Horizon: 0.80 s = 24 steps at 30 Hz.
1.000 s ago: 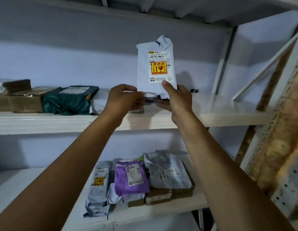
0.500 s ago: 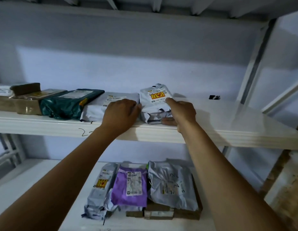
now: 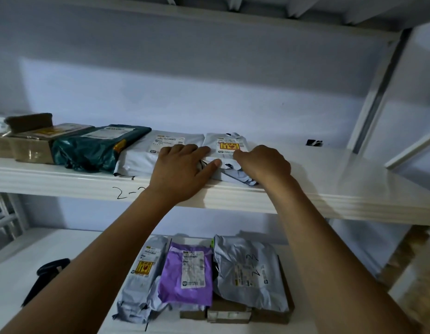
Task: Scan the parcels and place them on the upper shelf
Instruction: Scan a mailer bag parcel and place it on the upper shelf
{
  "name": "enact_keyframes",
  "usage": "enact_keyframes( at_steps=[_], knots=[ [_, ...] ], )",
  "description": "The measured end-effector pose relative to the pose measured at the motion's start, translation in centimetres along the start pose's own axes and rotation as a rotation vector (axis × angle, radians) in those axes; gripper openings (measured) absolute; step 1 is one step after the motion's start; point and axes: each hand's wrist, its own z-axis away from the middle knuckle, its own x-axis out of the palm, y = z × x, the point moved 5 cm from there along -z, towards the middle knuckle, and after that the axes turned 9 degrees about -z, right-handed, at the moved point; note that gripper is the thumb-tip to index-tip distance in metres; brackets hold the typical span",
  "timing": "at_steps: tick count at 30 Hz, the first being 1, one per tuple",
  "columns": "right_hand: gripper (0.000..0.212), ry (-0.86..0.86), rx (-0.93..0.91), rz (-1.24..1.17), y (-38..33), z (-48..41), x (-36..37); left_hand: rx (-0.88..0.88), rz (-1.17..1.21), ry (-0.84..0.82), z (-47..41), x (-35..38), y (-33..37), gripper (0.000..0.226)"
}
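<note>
White steel shelving is filling the view, in dim light. Lower shelf [image 3: 64, 244] is nearest. A black scanner [image 3: 47, 272] is lying at its left. A slim grey parcel [image 3: 141, 280], a purple parcel [image 3: 187, 273] and a crumpled grey parcel [image 3: 247, 268] marked 2-2 are lying side by side, the last two sitting on flat cardboard boxes [image 3: 269, 315].

On the upper shelf [image 3: 329, 179] I'm seeing the white parcel [image 3: 229, 145] with the orange sticker lying flat near the front edge, label up. It is touching a second white parcel [image 3: 165, 145] on its left.

Left hand [image 3: 180, 169] is resting flat, fingers straight over the seam between the two parcels and thumb pressing the white parcel's near end. Right hand [image 3: 262, 162] is curling its fingers over that parcel's right side, fingertips just beside the sticker; its thumb is hidden.

Further left a teal parcel [image 3: 100, 145] is lying, then brown boxes [image 3: 33, 138]. A small black item [image 3: 313, 142] is sitting far right by the back wall.
</note>
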Motion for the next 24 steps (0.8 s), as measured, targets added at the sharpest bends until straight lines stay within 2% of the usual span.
enact_keyframes(
  at_steps=[3,6,8,12,18,24],
  knots=[
    [0.052,-0.052,-0.146,-0.014,-1.6,-0.3,0.7,0.018,-0.01,0.005,-0.1,-0.1,0.2,0.074],
    [0.039,-0.102,-0.292,0.012,-2.7,-0.3,2.2,0.039,-0.003,0.0,-0.2,-0.1,0.2,0.075],
    [0.032,-0.081,-0.282,-0.023,-2.4,-0.5,2.4,0.052,-0.012,-0.013,-0.2,0.0,0.3,0.075],
    [0.037,-0.06,-0.289,-0.115,-2.0,-0.5,2.4,0.061,-0.007,-0.02,-0.3,0.0,0.2,0.07],
    [0.035,0.085,-0.367,-0.06,-2.0,-0.4,2.7,0.066,0.006,0.018,-0.1,0.0,0.2,0.07],
    [0.038,0.131,-0.371,-0.103,-1.8,-0.3,2.6,0.063,0.013,0.02,0.0,0.0,0.2,0.067]
  ],
)
